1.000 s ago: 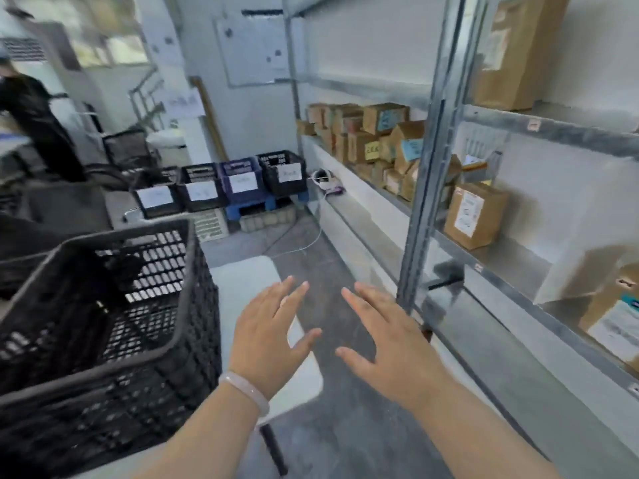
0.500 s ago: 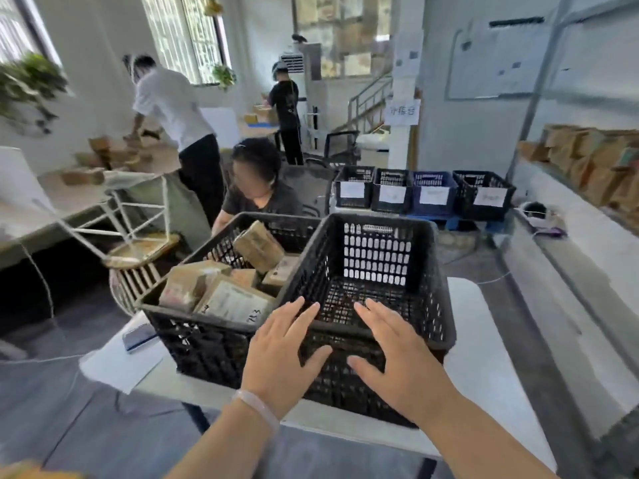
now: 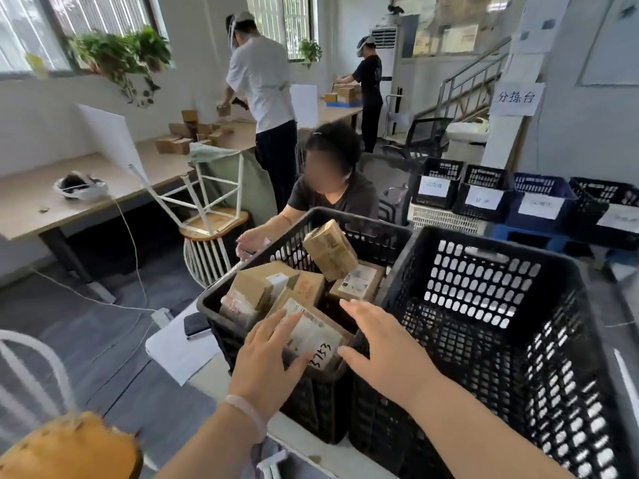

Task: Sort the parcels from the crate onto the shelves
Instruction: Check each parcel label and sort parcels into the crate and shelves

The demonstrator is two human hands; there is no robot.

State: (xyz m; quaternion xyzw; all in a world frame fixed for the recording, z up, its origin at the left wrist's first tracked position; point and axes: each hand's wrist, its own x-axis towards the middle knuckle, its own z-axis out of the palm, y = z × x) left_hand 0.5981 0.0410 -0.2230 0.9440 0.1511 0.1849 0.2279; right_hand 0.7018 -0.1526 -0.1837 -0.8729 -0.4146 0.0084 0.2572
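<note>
Both hands are flanking the nearest brown cardboard parcel (image 3: 311, 331), white-labelled and hand-numbered, which is lying tilted in the near corner of the left black perforated plastic crate (image 3: 214, 305), apparently to lift it from both sides. The left hand (image 3: 266, 357) is laying straight fingers on it. The right hand (image 3: 387, 350) is hovering beside it, fingers spread, gripping nothing. At least five parcels are showing there, and a second black crate (image 3: 484, 243) is standing alongside.

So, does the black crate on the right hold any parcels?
No, the right crate shows only bare mesh; parcels fill the left crate.
</note>
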